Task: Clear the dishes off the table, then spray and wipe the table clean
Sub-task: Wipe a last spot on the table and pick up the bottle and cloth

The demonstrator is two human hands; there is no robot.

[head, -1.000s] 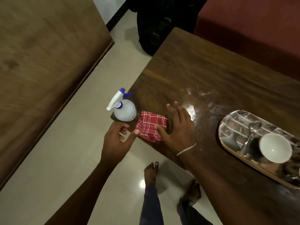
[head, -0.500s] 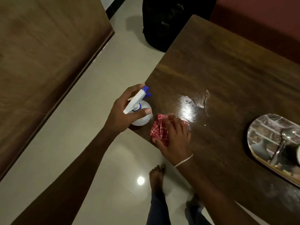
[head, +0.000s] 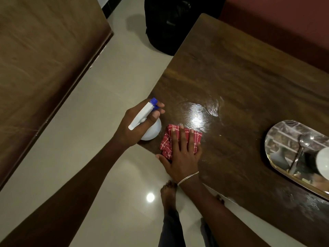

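My left hand grips the neck of a white spray bottle with a blue nozzle, which stands at the near corner of the dark wooden table. Just right of the bottle lies a folded red checked cloth, and my right hand presses flat on it with straight fingers. A wet shiny patch glistens on the wood just beyond the cloth.
A shiny oval metal tray at the right edge holds a spoon and a white bowl. A black bag sits on the floor beyond the table. Another wooden surface lies at left across a strip of tiled floor.
My left hand went from open beside the bottle to gripping its neck. My right hand moved onto the cloth and now lies flat on top of it.
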